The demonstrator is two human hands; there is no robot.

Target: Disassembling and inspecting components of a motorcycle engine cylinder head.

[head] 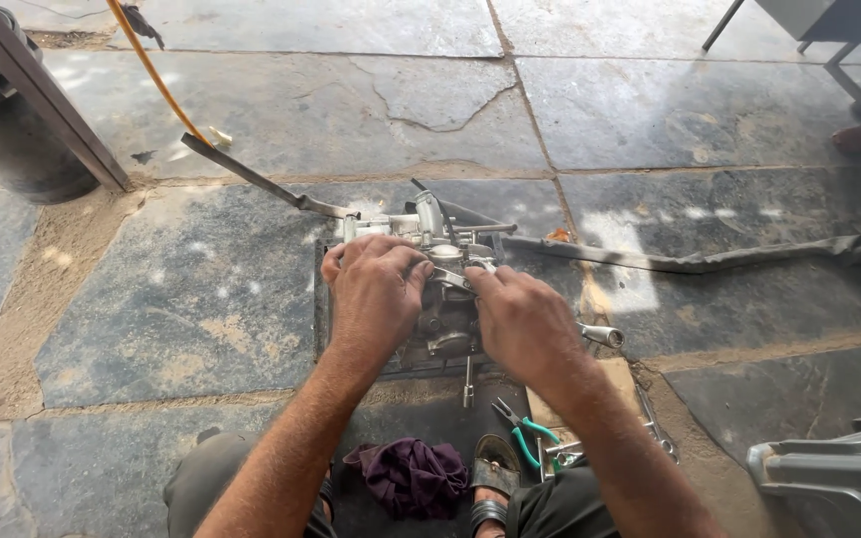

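Observation:
A grey metal engine part [429,231] with pipes and fittings sits on a dark mat [323,317] on the stone floor in front of me. My left hand [372,288] rests on top of its left side, fingers curled over the casting. My right hand [523,321] is on its right side, and its fingers pinch a slim metal tool [450,278] that lies across the part. A shiny socket tool [602,335] pokes out just right of that hand.
Green-handled pliers [524,435] and other tools lie by my right knee, beside a purple rag [413,476]. A long bent metal bar [690,262] runs right, another bar [261,182] runs left. A black barrel [7,134] and an orange hose [156,80] are at far left; a grey plastic panel [834,478] at lower right.

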